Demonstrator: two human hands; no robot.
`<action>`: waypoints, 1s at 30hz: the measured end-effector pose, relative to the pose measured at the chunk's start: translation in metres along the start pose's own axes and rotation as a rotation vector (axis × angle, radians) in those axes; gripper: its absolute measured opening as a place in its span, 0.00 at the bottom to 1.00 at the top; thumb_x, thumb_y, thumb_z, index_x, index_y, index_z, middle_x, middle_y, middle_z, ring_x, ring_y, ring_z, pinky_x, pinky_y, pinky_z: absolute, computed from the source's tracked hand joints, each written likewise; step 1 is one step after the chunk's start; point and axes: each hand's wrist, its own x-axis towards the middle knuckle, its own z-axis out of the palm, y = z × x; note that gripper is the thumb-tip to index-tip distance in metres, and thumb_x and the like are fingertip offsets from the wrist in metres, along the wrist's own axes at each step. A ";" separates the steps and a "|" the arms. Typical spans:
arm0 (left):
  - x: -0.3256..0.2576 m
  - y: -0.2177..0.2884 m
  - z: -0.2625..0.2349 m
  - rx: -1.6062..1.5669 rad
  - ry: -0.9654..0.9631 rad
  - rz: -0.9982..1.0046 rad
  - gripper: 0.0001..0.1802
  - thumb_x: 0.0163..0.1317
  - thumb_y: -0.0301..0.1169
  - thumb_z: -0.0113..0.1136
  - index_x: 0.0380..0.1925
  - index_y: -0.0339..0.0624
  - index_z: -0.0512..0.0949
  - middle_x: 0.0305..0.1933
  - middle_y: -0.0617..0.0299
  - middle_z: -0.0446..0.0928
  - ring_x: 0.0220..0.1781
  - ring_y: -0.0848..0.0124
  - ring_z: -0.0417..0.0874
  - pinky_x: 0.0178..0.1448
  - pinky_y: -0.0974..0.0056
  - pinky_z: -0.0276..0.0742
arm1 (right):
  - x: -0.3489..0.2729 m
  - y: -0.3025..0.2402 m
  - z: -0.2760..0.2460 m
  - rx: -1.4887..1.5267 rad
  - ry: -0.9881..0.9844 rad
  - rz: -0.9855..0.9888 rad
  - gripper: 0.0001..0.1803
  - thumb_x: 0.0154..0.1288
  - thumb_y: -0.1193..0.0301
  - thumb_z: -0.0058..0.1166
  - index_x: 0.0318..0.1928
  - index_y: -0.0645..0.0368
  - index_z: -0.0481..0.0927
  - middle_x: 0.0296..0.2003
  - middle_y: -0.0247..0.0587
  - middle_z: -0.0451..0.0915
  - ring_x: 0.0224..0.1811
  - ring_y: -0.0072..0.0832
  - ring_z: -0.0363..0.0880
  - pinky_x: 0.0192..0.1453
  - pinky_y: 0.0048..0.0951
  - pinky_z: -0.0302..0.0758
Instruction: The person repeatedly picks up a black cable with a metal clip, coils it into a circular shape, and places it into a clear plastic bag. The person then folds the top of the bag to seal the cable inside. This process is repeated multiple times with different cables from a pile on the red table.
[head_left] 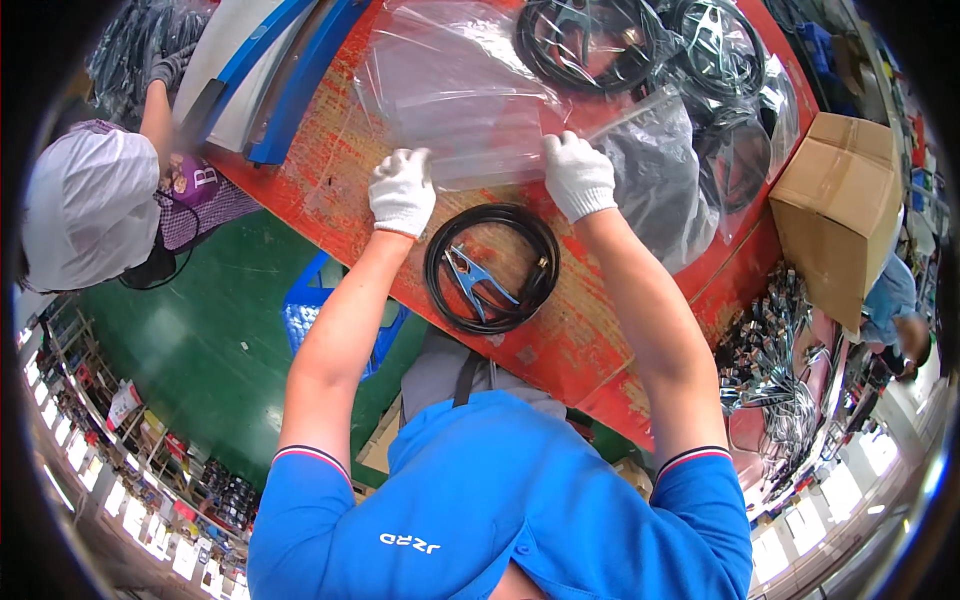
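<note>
Both my hands wear white knit gloves. My left hand (pixel 402 190) is closed on the near left corner of a clear plastic bag (pixel 465 125). At the near right corner, my right hand (pixel 579 177) is closed on the same bag, so its near edge runs between the two hands. The bag lies flat on the table and looks empty. Just on my side of it, between my forearms, rests a coiled black cable (pixel 433 270) with a blue clamp (pixel 472 281) inside the ring. The fingertips are partly hidden.
Bagged cable coils (pixel 590 75) and another plastic bag (pixel 655 165) cover the right of the worn red table (pixel 350 160). A blue-edged frame (pixel 280 110) is at far left, near a co-worker (pixel 85 205). A cardboard box (pixel 835 205) stands right; a blue stool (pixel 310 300) is below.
</note>
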 end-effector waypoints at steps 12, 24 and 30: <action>-0.028 0.014 -0.025 -0.313 -0.454 -0.361 0.24 0.75 0.51 0.50 0.46 0.43 0.83 0.48 0.43 0.85 0.54 0.41 0.85 0.57 0.43 0.79 | -0.077 -0.013 -0.009 0.359 -0.324 0.533 0.23 0.77 0.56 0.41 0.42 0.58 0.85 0.38 0.58 0.87 0.44 0.56 0.87 0.52 0.55 0.80; -0.075 0.030 -0.028 -0.183 -0.574 -0.277 0.22 0.76 0.49 0.48 0.46 0.43 0.83 0.47 0.42 0.84 0.50 0.41 0.85 0.56 0.41 0.80 | -0.161 -0.091 0.010 0.452 -0.287 0.618 0.18 0.77 0.59 0.48 0.38 0.60 0.83 0.37 0.60 0.85 0.40 0.58 0.85 0.46 0.54 0.82; -0.091 0.035 -0.019 -0.100 -0.448 -0.233 0.20 0.77 0.47 0.49 0.40 0.43 0.81 0.45 0.43 0.82 0.47 0.42 0.86 0.52 0.41 0.81 | -0.162 -0.095 0.023 0.441 -0.259 0.708 0.17 0.77 0.57 0.46 0.43 0.57 0.81 0.41 0.60 0.85 0.38 0.56 0.87 0.43 0.54 0.83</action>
